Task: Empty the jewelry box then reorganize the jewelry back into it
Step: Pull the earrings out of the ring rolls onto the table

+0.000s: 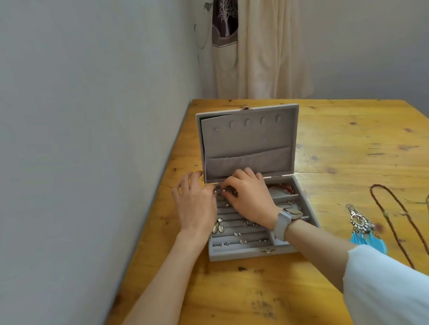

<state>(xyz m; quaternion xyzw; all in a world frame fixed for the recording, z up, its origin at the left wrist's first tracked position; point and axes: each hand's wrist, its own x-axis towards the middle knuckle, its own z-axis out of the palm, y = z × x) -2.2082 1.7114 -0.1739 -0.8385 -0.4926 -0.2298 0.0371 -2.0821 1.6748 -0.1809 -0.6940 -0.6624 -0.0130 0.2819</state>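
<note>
The grey jewelry box (254,255) sits open on the wooden counter (355,141), lid upright. Both hands meet over its rear ring rows: the left hand (194,200) and right hand (249,197) curl their fingers (224,186) together, pinching a small beaded piece (225,191) just above the slots. Right of the box lie feather earrings (364,229) and a brown necklace (402,218).

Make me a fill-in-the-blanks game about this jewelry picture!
1. The jewelry box has its lid standing ____.
2. The feather earring lying on the table is ____ in color.
3. The watch is on the ____ wrist.

Missing words: open; blue; right
</note>
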